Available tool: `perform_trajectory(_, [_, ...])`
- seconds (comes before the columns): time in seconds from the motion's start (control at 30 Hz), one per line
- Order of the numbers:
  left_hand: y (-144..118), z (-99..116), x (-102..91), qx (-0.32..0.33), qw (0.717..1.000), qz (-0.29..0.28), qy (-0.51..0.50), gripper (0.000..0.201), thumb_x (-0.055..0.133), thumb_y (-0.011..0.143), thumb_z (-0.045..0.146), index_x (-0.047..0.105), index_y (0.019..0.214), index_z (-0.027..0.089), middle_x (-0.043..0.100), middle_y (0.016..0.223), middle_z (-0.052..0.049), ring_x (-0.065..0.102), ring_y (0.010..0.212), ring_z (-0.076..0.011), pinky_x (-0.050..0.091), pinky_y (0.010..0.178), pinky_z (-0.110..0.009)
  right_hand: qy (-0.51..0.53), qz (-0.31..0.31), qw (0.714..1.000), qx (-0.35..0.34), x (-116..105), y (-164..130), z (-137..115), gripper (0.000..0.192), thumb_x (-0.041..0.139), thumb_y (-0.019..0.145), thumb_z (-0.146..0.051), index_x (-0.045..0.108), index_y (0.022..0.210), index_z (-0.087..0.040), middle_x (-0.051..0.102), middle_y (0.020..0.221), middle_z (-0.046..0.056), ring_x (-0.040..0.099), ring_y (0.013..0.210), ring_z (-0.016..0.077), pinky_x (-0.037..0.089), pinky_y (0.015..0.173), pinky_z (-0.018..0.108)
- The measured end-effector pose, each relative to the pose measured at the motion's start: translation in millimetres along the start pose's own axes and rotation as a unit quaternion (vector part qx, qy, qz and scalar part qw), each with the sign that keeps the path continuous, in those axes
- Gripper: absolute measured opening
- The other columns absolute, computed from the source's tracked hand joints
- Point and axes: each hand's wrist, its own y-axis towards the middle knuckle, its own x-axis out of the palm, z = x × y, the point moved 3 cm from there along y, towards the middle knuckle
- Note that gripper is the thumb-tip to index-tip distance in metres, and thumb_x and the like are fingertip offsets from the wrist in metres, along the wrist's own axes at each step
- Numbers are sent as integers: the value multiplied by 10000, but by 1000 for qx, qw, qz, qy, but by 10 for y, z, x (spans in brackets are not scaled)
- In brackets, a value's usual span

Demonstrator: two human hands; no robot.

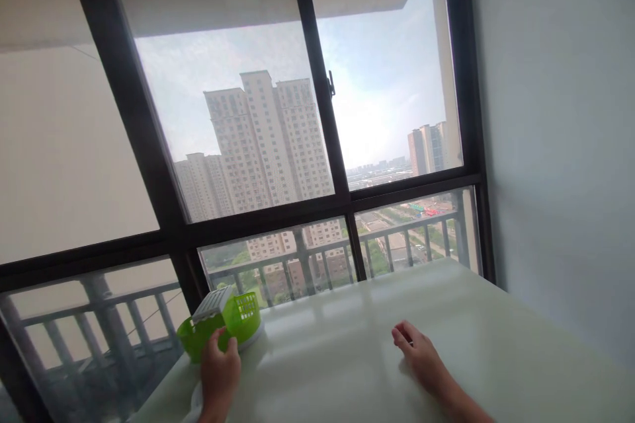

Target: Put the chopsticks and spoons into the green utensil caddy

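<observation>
From the head view, the person is sitting or standing at a pale table set against a large dark-framed window. The left hand is resting at about seven o'clock in the picture, its fingers curling up against the near wall of a bright green plastic basket. The grip looks light; whether the fingers are actually pinching the rim or only touching it cannot be told. The basket is standing near the table's left edge, at roughly eleven o'clock from the left hand, and a white slotted piece is lying tilted across its top. Something white is showing beneath the left wrist at the table's edge, too cut off to identify.

The right hand is lying at about five o'clock in the picture, palm down on the bare tabletop, fingers loosely bent and holding nothing. It is sitting well apart from the basket, at about three o'clock from it.

Beyond the glass, at twelve o'clock, tall apartment towers are standing under a hazy sky, and a balcony railing is running behind the table's far edge. A plain grey wall is filling the right side.
</observation>
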Motion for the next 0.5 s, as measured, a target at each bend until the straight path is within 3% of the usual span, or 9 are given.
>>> perform_trajectory(0.1, [-845, 558, 587, 112, 976, -178, -51, 472, 413, 869, 434, 656, 1230, 250, 688, 1332, -27, 583, 1310, -227, 468, 1098, -283, -63, 2, 998, -16, 35, 33, 48, 653, 351, 959, -749, 587, 735, -184, 598, 687, 15, 557, 687, 178, 360, 635, 257])
perform_trajectory(0.17, [-1430, 955, 933, 206, 910, -357, -52, 564, 475, 857, 480, 605, 1363, 268, 581, 1474, -45, 481, 1413, -254, 402, 1174, -345, -110, -1, 994, -28, 68, 36, 83, 678, 311, 987, -718, 559, 659, -179, 559, 621, 9, 519, 624, 159, 304, 599, 254])
perform_trajectory(0.2, [-1665, 1136, 1034, 243, 889, -386, -46, 602, 499, 853, 517, 587, 1399, 279, 496, 1544, -56, 398, 1466, -288, 350, 1213, -409, -140, -5, 989, -36, 86, 29, 97, 674, 313, 999, -692, 548, 631, -178, 547, 598, 8, 503, 603, 152, 285, 592, 254])
perform_trajectory(0.27, [-2013, 1451, 1133, 310, 858, -406, -47, 645, 494, 867, 594, 535, 1455, 334, 342, 1625, -40, 239, 1525, -335, 232, 1254, -538, -214, -17, 975, -53, 118, -5, 105, 613, 376, 1010, -613, 561, 619, -179, 561, 590, 12, 499, 588, 146, 271, 595, 253])
perform_trajectory(0.33, [-2205, 1661, 1138, 348, 844, -402, -63, 637, 478, 875, 654, 508, 1463, 409, 311, 1630, -15, 195, 1532, -356, 167, 1254, -611, -287, -36, 955, -69, 148, -59, 84, 471, 485, 982, -515, 624, 669, -191, 625, 646, 24, 538, 619, 155, 280, 611, 248])
perform_trajectory(0.5, [-2320, 1758, 1071, 359, 835, -410, -77, 627, 503, 882, 649, 441, 1481, 473, 352, 1609, 11, 271, 1513, -350, 173, 1263, -605, -360, -84, 924, -93, 194, -178, -41, 232, 598, 914, -382, 705, 784, -222, 712, 782, 47, 633, 735, 189, 320, 643, 246])
